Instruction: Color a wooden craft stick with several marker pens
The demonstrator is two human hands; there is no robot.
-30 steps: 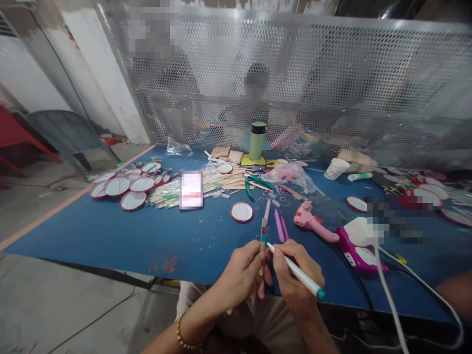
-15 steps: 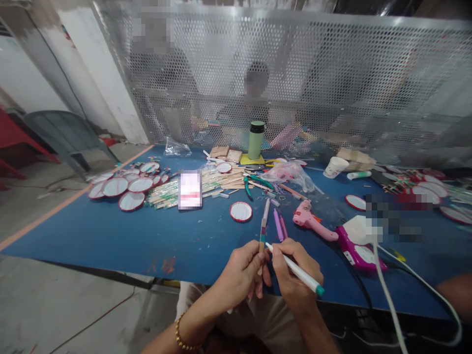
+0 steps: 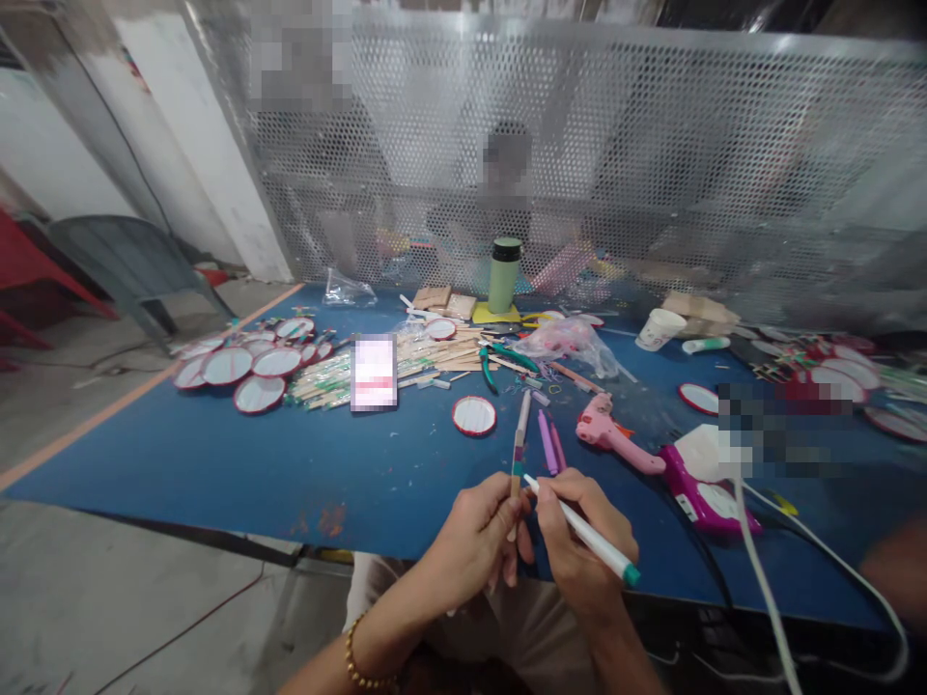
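Note:
Near the front edge of the table, my left hand (image 3: pixel 484 531) pinches a flat wooden stick (image 3: pixel 517 470) marked with purple and teal bands. My right hand (image 3: pixel 588 579) is closed around a white marker pen (image 3: pixel 592 537) with a teal end. The pen's tip is beside the stick, close to the teal band; whether it touches cannot be made out. Just beyond the hands lie purple pens (image 3: pixel 548 442) and a round white disc with a red rim (image 3: pixel 474 415).
Left are a pile of rimmed discs (image 3: pixel 227 366), wooden sticks (image 3: pixel 325 379) and a phone (image 3: pixel 374 375). A pink glue gun (image 3: pixel 615 436), magenta power strip (image 3: pixel 702 497) and white cable (image 3: pixel 760 569) lie right. Behind stand a green bottle (image 3: pixel 503 278), paper cup (image 3: pixel 659 329) and perforated metal screen (image 3: pixel 579 125).
Hardly anything differs. Both hands keep the same grips, with the pen tip still beside the stick's teal band; the view has shifted very slightly.

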